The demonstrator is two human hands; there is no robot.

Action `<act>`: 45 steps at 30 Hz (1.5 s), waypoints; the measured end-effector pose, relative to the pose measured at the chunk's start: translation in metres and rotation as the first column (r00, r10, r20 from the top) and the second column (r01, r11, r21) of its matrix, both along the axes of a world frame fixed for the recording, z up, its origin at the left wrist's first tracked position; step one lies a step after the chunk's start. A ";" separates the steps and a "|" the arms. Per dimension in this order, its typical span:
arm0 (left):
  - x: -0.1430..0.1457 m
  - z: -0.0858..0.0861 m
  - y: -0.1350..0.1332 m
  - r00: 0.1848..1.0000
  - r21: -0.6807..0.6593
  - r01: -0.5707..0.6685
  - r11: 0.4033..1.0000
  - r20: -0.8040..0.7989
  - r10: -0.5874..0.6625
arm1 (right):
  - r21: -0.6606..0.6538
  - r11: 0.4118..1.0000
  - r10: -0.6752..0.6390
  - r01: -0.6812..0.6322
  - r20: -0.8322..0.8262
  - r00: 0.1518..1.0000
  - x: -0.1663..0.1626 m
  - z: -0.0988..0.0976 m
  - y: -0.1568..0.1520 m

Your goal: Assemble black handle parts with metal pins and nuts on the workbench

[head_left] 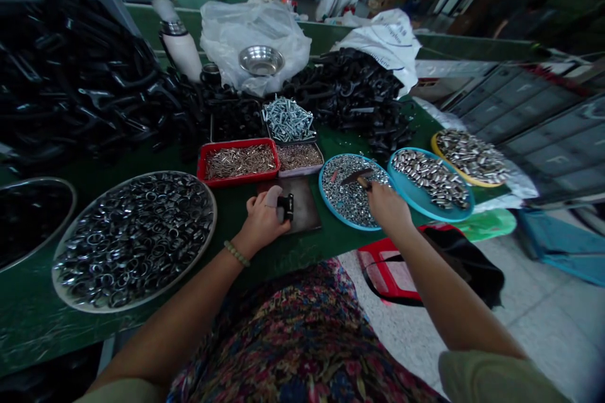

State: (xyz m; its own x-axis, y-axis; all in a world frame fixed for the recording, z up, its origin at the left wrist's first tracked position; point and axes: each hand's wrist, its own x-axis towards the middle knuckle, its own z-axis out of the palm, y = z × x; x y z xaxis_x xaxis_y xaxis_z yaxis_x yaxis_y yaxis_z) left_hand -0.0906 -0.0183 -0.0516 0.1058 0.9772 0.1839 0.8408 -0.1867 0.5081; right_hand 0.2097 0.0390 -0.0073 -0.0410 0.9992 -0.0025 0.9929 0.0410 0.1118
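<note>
My left hand (263,214) is closed on a small black part (286,206), holding it down on a dark metal plate (302,201) at the table's front edge. My right hand (385,204) grips the handle of a small hammer (358,177), whose head hovers over a blue dish of tiny metal nuts (331,201). A beaded bracelet sits on my left wrist.
A large round tray of metal rings (135,236) lies left. A red tray of pins (239,162), a pinkish tray (300,157), a screw tray (288,119), a blue plate (432,179) and a yellow plate (470,157) hold small parts. Black parts are heaped behind. A red basket (387,271) sits on the floor.
</note>
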 end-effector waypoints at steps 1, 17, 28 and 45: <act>0.000 0.000 0.000 1.000 -0.001 -0.002 1.000 0.007 0.002 | -0.009 1.000 0.026 -0.027 -0.069 0.997 -0.012 0.005 -0.005; -0.003 -0.003 0.000 0.993 0.021 0.080 0.997 -0.087 -0.078 | -0.120 0.956 0.165 -0.269 -0.538 0.826 -0.074 0.028 -0.027; -0.002 -0.011 0.000 1.000 0.020 -0.012 1.000 0.008 0.012 | -0.042 0.887 0.323 -0.459 -0.655 0.683 -0.094 0.040 -0.040; 0.003 0.057 0.018 0.471 -0.414 0.166 0.895 0.831 0.297 | 0.016 1.000 -0.005 0.007 -0.140 0.990 0.055 -0.005 0.023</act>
